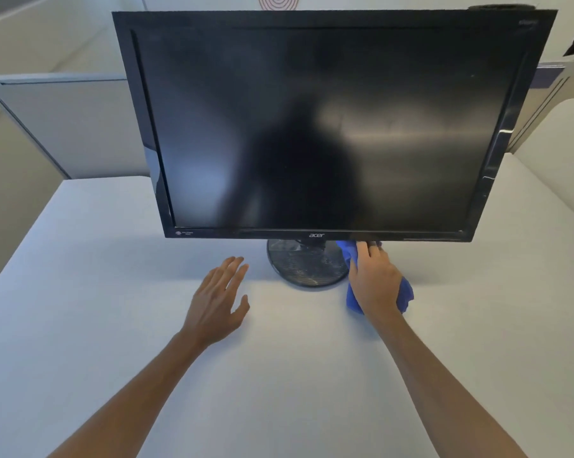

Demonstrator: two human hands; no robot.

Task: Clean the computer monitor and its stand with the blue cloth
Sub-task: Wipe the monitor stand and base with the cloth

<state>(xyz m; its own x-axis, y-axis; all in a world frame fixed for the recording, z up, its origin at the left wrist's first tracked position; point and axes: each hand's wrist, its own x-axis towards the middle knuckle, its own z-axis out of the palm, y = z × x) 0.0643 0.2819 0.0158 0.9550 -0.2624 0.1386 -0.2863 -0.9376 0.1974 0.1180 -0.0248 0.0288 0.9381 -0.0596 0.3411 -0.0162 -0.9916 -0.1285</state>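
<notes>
A black monitor (328, 127) with a dark, switched-off screen stands on a round black stand base (298, 266) on the white table (279, 375). My right hand (374, 279) holds the blue cloth (406, 294) bunched under its palm, just right of the base, with the fingertips reaching up under the monitor's lower bezel. The cloth shows on both sides of the hand. My left hand (219, 299) hovers flat over the table left of the base, fingers straight and together, holding nothing.
Grey cubicle partitions (70, 127) rise behind the table on the left and another panel (550, 104) on the right. The table's left edge runs diagonally at the far left.
</notes>
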